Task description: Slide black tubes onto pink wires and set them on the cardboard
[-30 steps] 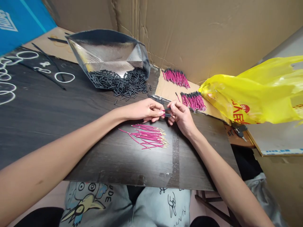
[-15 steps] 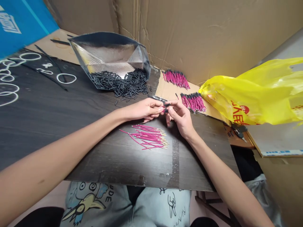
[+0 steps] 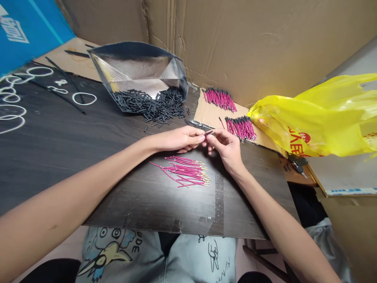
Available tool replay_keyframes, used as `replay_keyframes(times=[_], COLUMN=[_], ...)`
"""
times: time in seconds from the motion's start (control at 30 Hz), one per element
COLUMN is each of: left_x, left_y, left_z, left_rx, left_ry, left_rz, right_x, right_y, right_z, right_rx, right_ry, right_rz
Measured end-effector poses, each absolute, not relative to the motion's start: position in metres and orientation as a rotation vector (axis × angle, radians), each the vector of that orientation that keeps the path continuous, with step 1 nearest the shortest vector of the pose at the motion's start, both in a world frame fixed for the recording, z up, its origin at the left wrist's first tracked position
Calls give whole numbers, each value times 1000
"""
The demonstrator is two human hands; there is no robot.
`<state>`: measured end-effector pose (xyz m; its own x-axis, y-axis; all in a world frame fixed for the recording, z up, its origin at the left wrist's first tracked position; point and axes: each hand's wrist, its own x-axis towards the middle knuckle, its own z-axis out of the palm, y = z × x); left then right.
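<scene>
My left hand [image 3: 184,138] and my right hand [image 3: 225,144] meet fingertip to fingertip above the dark table [image 3: 73,149]. Between them they pinch a thin pink wire with a short black tube [image 3: 208,133] on it. Just below the hands lies a loose pile of pink wires with gold tips [image 3: 187,172]. A silver foil bag [image 3: 138,74] lies open on its side behind the left hand, spilling several short black tubes [image 3: 156,105].
Two bundles of pink wires with black ends [image 3: 219,98] [image 3: 240,127] lie on a cardboard sheet [image 3: 209,112] behind the hands. A yellow plastic bag [image 3: 321,118] is at the right, cardboard walls behind, white rings [image 3: 84,98] and black strips at the left.
The hands have drawn closer together and the black tube between the fingertips shows less. The view has shifted slightly.
</scene>
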<state>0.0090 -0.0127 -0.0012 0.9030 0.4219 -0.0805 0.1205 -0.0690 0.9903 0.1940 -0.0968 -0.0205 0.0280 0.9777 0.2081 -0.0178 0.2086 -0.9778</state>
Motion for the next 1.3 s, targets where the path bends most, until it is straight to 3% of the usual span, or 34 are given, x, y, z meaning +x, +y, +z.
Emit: replay_keyframes(times=[0.27,0.73,1.3], left_x=[9,4,6], left_y=[-12,-8,-10], left_z=[1,-1,-1], left_rx=[1516,1630,1314], left_ry=[459,363,394], left_rz=[217,157,218], right_x=[195,208,208], right_y=[-98,-93,-93], right_z=[-23,-22,-22], right_rx=[-1017,-973,-934], right_ry=[-1251,-1211,-1234], right_rz=[1054,1389,1410])
